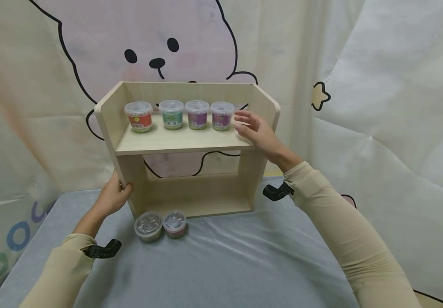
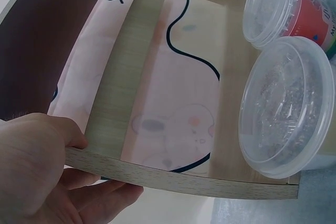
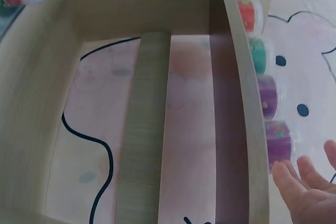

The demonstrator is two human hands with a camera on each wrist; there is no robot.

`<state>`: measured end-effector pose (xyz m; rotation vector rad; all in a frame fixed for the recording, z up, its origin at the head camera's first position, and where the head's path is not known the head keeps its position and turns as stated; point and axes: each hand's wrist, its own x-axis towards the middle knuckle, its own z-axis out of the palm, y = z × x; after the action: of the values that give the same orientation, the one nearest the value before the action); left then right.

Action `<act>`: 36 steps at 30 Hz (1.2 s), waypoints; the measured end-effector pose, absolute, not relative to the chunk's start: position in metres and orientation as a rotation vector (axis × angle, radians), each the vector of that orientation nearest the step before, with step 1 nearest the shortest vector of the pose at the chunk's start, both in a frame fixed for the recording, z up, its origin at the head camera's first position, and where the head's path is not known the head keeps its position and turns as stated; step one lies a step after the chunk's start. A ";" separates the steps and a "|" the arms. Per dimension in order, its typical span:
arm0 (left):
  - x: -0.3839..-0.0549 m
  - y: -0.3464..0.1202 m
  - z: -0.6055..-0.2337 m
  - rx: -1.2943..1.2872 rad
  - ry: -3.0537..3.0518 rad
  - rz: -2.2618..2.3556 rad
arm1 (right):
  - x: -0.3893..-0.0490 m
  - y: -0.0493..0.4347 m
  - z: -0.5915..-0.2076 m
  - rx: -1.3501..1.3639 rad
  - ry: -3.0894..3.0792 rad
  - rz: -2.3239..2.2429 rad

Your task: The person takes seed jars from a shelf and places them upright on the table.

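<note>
A small wooden two-tier shelf (image 1: pixel 184 143) stands on a grey table. Several lidded tubs line its upper board: red (image 1: pixel 139 117), teal (image 1: pixel 171 114), and two purple (image 1: pixel 197 114) (image 1: pixel 222 115). My right hand (image 1: pixel 255 128) hovers with relaxed fingers just right of the last purple tub (image 3: pixel 278 140), holding nothing. My left hand (image 1: pixel 114 196) grips the shelf's left side panel (image 2: pixel 173 179), thumb on the outside and fingers curled inside. Two more lidded tubs (image 1: pixel 149 226) (image 1: pixel 174 223) stand on the table at the shelf's front left; in the left wrist view they are the clear lid (image 2: pixel 286 106) and the red tub (image 2: pixel 294 11).
The grey tablecloth (image 1: pixel 221 265) spreads in front of the shelf. A curtain with a cartoon bear (image 1: pixel 156 47) hangs close behind it. The shelf's lower bay (image 1: pixel 196 188) holds nothing, and its back is open apart from a wooden rail (image 3: pixel 144 129).
</note>
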<state>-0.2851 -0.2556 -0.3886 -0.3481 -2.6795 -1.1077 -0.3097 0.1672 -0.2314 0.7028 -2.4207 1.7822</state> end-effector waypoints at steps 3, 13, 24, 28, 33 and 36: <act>-0.284 -0.256 -0.387 -0.341 -2.684 -1.095 | -0.320 0.164 -0.229 0.650 -2.423 1.786; -0.284 -0.257 -0.385 -0.342 -2.697 -1.115 | -0.348 0.158 -0.225 0.499 -2.360 2.001; -0.285 -0.255 -0.389 -0.347 -2.691 -1.091 | -0.371 0.150 -0.227 0.390 -2.279 2.216; -0.285 -0.255 -0.389 -0.357 -2.680 -1.100 | -0.375 0.148 -0.225 0.384 -2.363 2.184; -0.283 -0.256 -0.387 -0.365 -2.671 -1.113 | -0.379 0.144 -0.220 0.356 -2.519 2.074; -0.284 -0.256 -0.387 -0.366 -2.675 -1.118 | -0.379 0.140 -0.218 0.341 -2.565 2.020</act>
<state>-0.2839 -0.2556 -0.3873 -0.3662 -2.6754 -1.1182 -0.3793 0.1404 -0.2179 0.3407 -2.5651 2.0200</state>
